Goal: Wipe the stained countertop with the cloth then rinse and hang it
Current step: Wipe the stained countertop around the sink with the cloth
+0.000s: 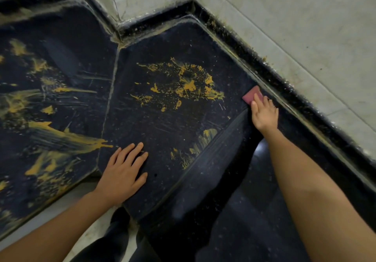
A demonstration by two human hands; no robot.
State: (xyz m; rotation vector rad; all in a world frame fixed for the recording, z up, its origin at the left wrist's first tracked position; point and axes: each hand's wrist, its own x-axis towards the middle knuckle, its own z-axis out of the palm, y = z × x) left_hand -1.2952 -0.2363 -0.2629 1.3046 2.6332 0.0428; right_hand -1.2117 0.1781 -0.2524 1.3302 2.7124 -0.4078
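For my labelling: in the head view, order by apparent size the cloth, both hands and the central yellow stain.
1. central yellow stain
2. left hand, nearer the camera, so unsure
3. right hand
4. cloth, partly covered

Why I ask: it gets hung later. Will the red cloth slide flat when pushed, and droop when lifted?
The red cloth lies flat with crisp corners under the straight fingers of the right hand, so it probably slides without bunching. It looks thin and small, so it is likely light, and probably limp when lifted.
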